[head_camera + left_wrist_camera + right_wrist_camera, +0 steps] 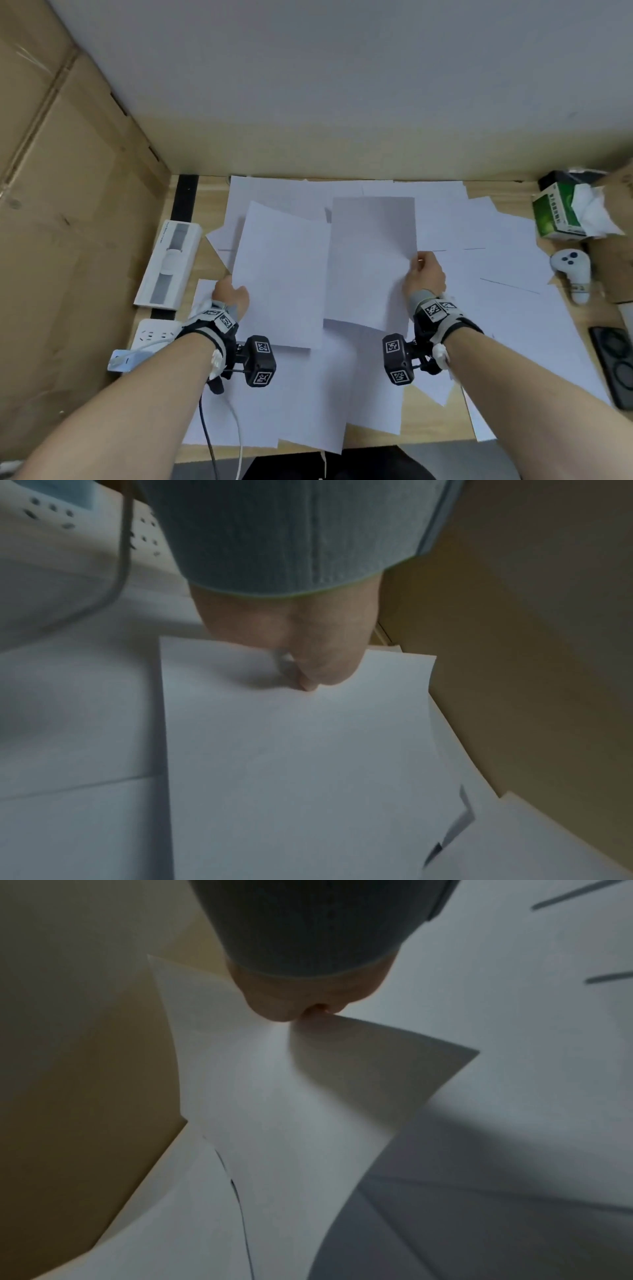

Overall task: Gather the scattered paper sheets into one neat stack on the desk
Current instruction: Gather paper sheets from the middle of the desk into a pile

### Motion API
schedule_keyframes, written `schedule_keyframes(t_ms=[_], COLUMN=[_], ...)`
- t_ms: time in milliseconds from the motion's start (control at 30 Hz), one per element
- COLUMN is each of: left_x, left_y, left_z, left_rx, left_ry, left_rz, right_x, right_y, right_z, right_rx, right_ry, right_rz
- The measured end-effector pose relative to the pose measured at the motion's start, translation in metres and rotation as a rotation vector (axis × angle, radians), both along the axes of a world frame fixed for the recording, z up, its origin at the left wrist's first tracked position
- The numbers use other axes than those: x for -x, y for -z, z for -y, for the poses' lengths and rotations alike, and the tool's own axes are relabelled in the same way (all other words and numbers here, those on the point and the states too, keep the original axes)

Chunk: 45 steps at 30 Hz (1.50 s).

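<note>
Many white paper sheets [496, 308] lie scattered and overlapping across the wooden desk [205, 202]. My left hand [230, 295] pinches the left edge of one lifted sheet [281, 274]; the left wrist view shows the thumb on top of that sheet [291, 750]. My right hand [424, 274] pinches the right edge of a second lifted sheet [371, 260], which curls in the right wrist view [274, 1096]. The two held sheets hang side by side above the pile, their inner edges close together near the middle.
A white flat box [168, 263] and a power strip [154, 334] lie at the left by a cardboard wall [68, 205]. A green tissue box [561, 212], a white controller [572, 267] and a black case [616, 363] stand at the right.
</note>
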<state>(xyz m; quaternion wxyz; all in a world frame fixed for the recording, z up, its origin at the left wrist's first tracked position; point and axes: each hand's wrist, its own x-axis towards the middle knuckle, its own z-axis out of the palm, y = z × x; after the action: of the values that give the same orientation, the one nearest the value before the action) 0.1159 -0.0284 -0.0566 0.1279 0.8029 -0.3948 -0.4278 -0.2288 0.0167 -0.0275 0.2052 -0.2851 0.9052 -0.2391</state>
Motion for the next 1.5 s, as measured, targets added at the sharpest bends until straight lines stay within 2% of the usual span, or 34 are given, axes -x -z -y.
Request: schedule_keyframes(t_ms=[67,300,400,600,667,767,800,867,967,1167,1333,1500], left_x=[0.006,0.041,0.056,0.081,0.084,0.086,0.087,0.089,0.093,0.110,0.111,0.115], left_y=[0.000,-0.008,0.000,0.009,0.011,0.012,0.010,0.006,0.010,0.010,-0.010,-0.015], left_z=[0.002,0.014,0.011,-0.003,-0.002,-0.002,-0.002,-0.002,0.003,0.018,0.045,0.081], left_rx=[-0.011,-0.011,0.014,-0.151,-0.223,-0.320,-0.355,-0.415,-0.371,-0.142,0.035,0.074], left_ry=[0.082,0.056,0.030,0.116,0.067,-0.140,-0.148,-0.052,0.010,0.120,0.068,0.014], left_rz=[0.065,0.046,-0.084,-0.300,-0.349,-0.445,-0.505,-0.590,-0.577,-0.272,-0.179,-0.126], right_x=[0.019,0.043,0.034,0.001,-0.002,-0.002,-0.001,-0.001,0.002,0.015,0.045,0.066], right_y=[-0.005,-0.002,0.016,0.037,0.044,0.048,0.049,0.048,0.047,0.041,0.035,0.027], right_z=[-0.007,-0.034,-0.036,-0.024,-0.019,-0.012,-0.010,-0.007,0.001,0.018,0.041,0.079], right_rx=[-0.016,0.001,0.069,0.080,0.043,0.003,-0.004,-0.013,-0.025,-0.071,-0.082,-0.170], right_ry=[0.034,0.104,0.049,-0.070,-0.102,-0.146,-0.155,-0.164,-0.167,-0.094,0.114,0.295], right_rz=[-0.021,0.054,0.178,0.353,0.378,0.384,0.383,0.395,0.448,0.516,0.461,0.450])
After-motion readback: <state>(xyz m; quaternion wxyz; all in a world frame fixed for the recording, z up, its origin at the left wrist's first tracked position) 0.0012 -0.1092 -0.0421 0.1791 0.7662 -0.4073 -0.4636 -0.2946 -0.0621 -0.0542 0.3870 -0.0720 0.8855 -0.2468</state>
